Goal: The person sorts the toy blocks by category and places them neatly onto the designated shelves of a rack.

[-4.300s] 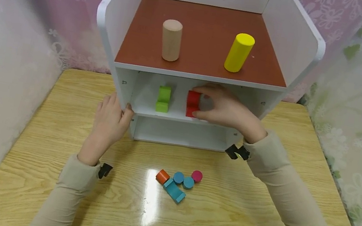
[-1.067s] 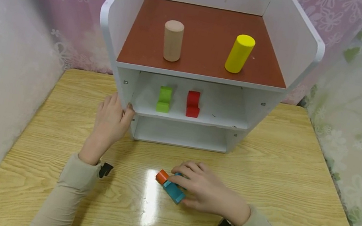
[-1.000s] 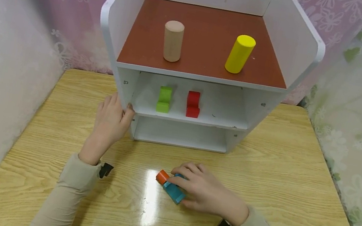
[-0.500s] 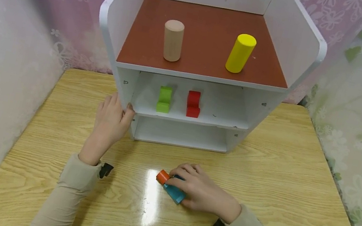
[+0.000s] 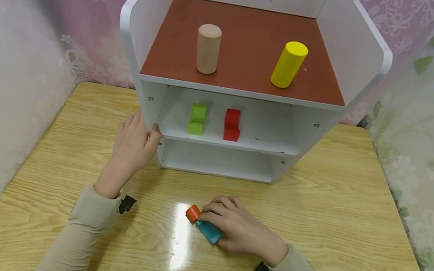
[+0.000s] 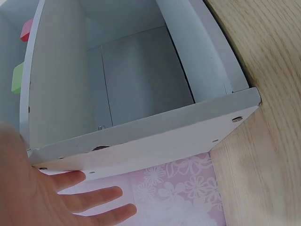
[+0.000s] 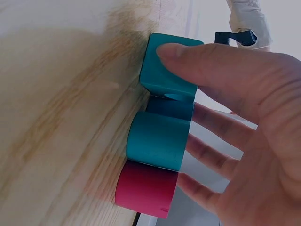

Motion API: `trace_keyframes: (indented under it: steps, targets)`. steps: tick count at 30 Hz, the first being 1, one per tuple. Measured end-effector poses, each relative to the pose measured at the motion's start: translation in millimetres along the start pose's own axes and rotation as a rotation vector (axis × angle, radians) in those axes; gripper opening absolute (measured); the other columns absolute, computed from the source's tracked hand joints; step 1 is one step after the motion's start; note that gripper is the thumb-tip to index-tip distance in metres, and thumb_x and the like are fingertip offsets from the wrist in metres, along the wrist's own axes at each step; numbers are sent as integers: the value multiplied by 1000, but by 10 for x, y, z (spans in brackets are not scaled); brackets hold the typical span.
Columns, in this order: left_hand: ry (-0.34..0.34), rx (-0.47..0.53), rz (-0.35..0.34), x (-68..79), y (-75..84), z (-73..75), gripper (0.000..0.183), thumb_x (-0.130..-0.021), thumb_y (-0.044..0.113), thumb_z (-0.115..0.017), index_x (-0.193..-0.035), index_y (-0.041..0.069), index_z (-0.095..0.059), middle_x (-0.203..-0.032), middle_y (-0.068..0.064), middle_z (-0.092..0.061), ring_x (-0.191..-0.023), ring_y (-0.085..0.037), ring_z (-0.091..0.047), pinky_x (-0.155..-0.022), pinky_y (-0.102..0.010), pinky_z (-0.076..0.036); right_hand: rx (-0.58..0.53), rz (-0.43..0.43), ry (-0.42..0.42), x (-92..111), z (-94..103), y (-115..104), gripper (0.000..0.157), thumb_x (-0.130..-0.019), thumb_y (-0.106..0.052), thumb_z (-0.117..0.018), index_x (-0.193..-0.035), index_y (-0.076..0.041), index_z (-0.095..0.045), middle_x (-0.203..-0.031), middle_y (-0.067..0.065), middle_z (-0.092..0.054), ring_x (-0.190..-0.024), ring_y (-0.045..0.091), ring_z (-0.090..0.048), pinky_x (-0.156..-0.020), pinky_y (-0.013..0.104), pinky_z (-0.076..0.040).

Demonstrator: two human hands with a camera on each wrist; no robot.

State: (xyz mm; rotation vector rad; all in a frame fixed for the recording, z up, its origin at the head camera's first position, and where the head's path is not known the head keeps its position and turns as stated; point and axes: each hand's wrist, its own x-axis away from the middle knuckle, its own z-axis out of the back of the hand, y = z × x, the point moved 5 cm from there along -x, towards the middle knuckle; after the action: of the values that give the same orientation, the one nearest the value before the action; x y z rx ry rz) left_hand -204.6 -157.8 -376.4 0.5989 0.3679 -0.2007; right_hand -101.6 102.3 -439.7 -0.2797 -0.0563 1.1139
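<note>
My right hand (image 5: 240, 227) bends over a blue arch block (image 5: 208, 232) on the table. In the right wrist view its thumb presses the end of the arch block (image 7: 169, 70), with the fingers reaching round behind. Beside that block sit a blue cylinder (image 7: 157, 141), a darker blue piece (image 7: 169, 108) and a crimson cylinder (image 7: 146, 188), which the hand hides in the head view. An orange cylinder (image 5: 193, 213) lies by my fingertips. My left hand (image 5: 129, 154) rests at the cabinet's left side panel (image 6: 155, 127), thumb at the front edge, fingers straight along the outside.
The white cabinet (image 5: 241, 94) stands on the wooden table (image 5: 315, 220). A green arch block (image 5: 197, 120) and a red arch block (image 5: 231, 126) stand on its middle shelf. A beige cylinder (image 5: 208, 49) and a yellow cylinder (image 5: 289, 65) stand on top.
My right hand has left the red arch block on the shelf and come down to the blue arch block, closing in on it. The orange cylinder has shifted slightly left. My left hand stays put.
</note>
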Motion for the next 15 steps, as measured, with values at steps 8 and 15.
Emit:
trace_keyframes:
  steps: [8,15]
  targets:
    - [-8,4,15,9,7,6,44,-100,29,-34,-134,5,-46,-115,-21,-55,-106,-44,-50,-86,-57,-37,-39,4,18,7,9,-3,61,-70,-15,-86,-127,-20,-64,-127,-1,-62,-121,25,-48,-98,50,-41]
    - [-12,0,22,10,8,7,44,-100,29,-34,-135,5,-46,-116,-21,-55,-108,-44,-50,-88,-58,-36,-79,0,37,10,17,13,59,-71,-20,-87,-125,-20,-65,-125,-3,-62,-122,23,-47,-101,49,-40]
